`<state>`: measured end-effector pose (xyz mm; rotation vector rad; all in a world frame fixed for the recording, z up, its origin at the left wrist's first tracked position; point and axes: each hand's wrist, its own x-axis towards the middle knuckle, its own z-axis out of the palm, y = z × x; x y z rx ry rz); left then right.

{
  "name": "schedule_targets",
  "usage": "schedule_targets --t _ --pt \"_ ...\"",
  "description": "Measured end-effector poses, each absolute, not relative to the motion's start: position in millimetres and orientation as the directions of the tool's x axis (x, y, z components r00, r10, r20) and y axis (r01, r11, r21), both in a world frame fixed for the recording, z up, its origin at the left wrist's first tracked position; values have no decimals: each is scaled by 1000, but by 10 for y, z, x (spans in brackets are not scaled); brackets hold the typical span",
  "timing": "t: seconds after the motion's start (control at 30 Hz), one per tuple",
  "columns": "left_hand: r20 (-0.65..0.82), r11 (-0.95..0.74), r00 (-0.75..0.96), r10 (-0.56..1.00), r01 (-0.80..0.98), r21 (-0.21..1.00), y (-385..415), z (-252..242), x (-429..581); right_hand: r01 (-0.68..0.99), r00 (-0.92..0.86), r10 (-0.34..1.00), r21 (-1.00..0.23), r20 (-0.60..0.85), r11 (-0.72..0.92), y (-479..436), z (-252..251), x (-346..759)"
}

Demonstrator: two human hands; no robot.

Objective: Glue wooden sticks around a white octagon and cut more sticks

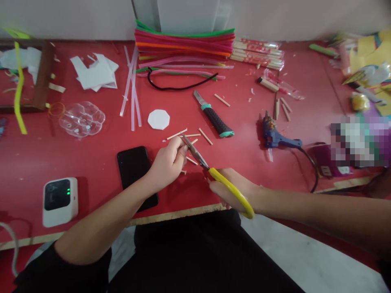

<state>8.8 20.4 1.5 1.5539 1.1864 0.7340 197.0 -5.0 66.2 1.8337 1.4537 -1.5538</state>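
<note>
Scissors (198, 156) sit in the right hand (240, 179), blades toward eleven o'clock, seemingly angled to meet the left hand (169, 162), closed in a pinch; what it grips I cannot tell. Short sticks (205, 136) lie around its one o'clock, apparently for easy reach.

A person's bare left forearm (113, 217) angled up and inward, bare left hand (169, 160) curled into a pinch, bare right forearm (317, 209) reaching in nearly level, bare right hand (241, 182) closed, slightly lower.
</note>
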Motion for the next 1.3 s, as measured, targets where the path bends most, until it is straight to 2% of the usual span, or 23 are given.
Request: schedule_targets --t 0.33,0.6,0.8,0.97,1.3 --pt "-105 -11 318 942 341 940 190 14 81 828 -148 529 -397 -835 -395 -97 669 1962" --pt "-127 44 304 944 267 963 201 -14 83 849 -243 623 -474 -743 -234 -88 599 2046" --pt "-68 -7 294 953 248 969 183 23 78 847 -297 663 -510 -687 -149 -77 505 2111" --pt "-47 -27 276 960 260 965 185 41 71 852 -275 685 -501 -675 -152 -95 477 2105" --pt "-46 -37 255 966 309 950 167 93 79 875 -240 631 -446 -738 -189 -30 538 2046"
